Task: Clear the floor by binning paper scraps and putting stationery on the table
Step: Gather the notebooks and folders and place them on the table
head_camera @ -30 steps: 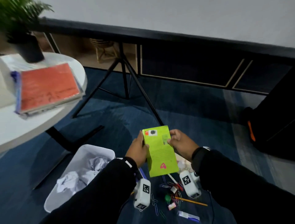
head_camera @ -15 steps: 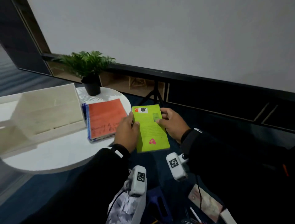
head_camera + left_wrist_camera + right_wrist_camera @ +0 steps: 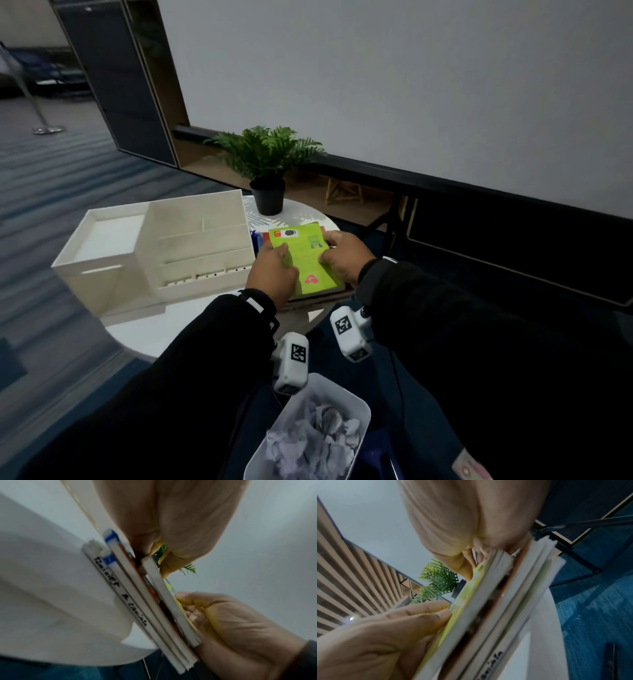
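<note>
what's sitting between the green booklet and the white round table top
A stack of books, white page edges showing, lies between green booklet and round white table; clearest in left wrist view.

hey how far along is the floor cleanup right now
Done: crumpled paper scraps sit in the white bin. In hand: left hand and right hand set the green notebook on the book stack on the round table. Left: something pink remains on the floor.

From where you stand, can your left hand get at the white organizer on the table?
Probably yes. The white organizer stands just left of the left hand with nothing between them, but that hand is busy on the green booklet, so it must let go first.
</note>
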